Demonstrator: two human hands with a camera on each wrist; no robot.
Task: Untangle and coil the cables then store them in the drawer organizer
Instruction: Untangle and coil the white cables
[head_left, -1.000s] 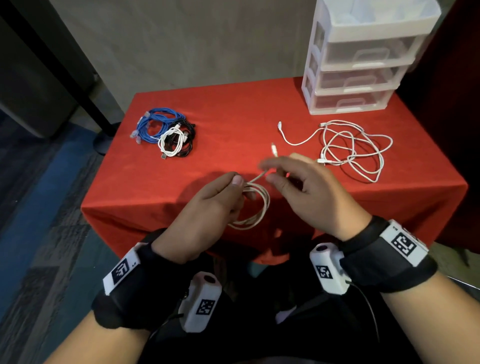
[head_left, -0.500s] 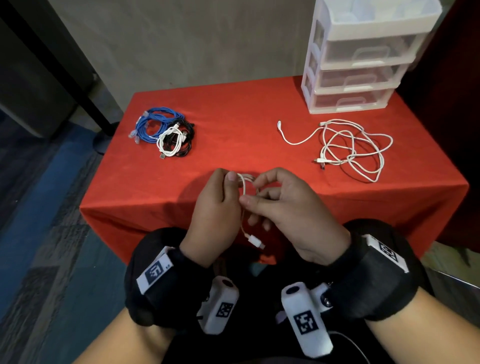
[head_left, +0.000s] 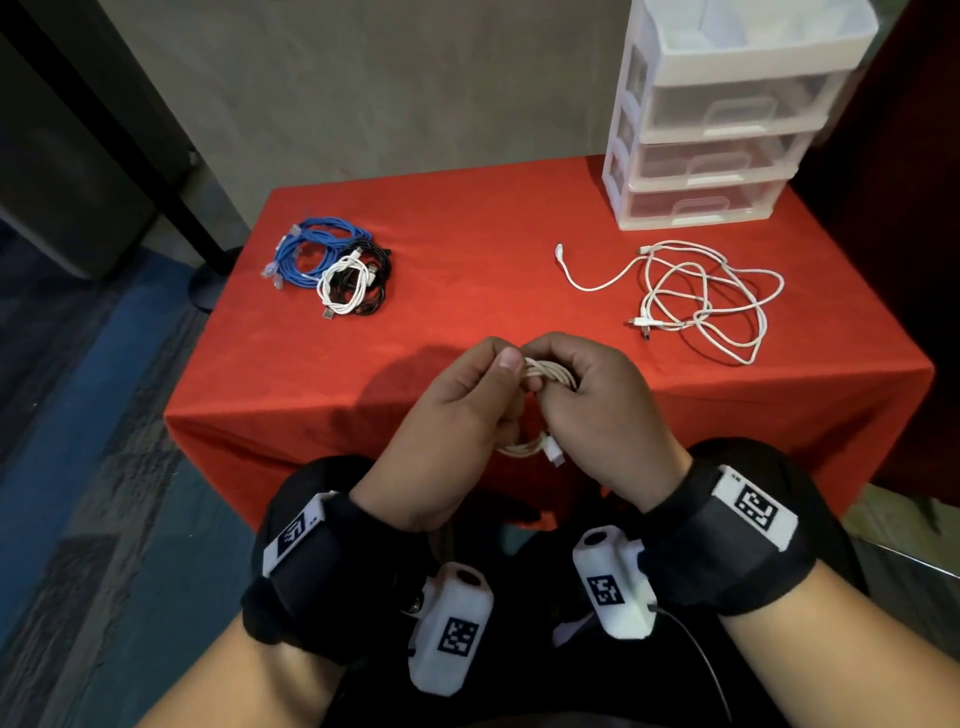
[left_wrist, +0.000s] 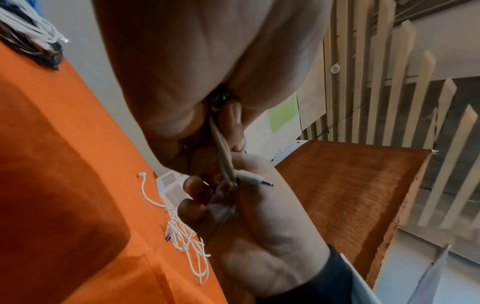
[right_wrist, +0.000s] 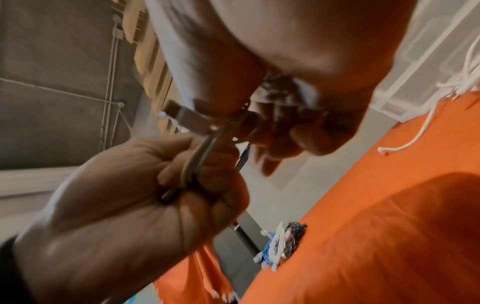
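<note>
The white cable (head_left: 549, 375) sits coiled between both hands, held in the air just in front of the near edge of the red table (head_left: 467, 291). The left hand (head_left: 457, 415) has its fingers curled round 1 side of the coil, thumb pressed on top; the right hand (head_left: 602, 410) has its fingers closed round the other side. A connector plug (head_left: 555, 453) sticks out under the coil, loose.

To finish this step well, I judge the loose tail should be tucked through or wrapped round the loops so the coil cannot spring open, with the left hand keeping the loops pinched flat while the right hand works the plug. Pulling too hard could kink the thin cord near the plug.

Counted from the table: 1 coil in hand; 1 tangle of white cables (head_left: 701, 296) on the right part of the table, how many cords cannot be told; 1 pile at the left part, with 1 blue coil (head_left: 311, 249), 1 black coil (head_left: 376, 280) and 1 white coil (head_left: 343, 286). 1 drawer organizer (head_left: 722, 119) stands at the far right corner of the table, with 3 closed drawers under an open top tray.
</note>
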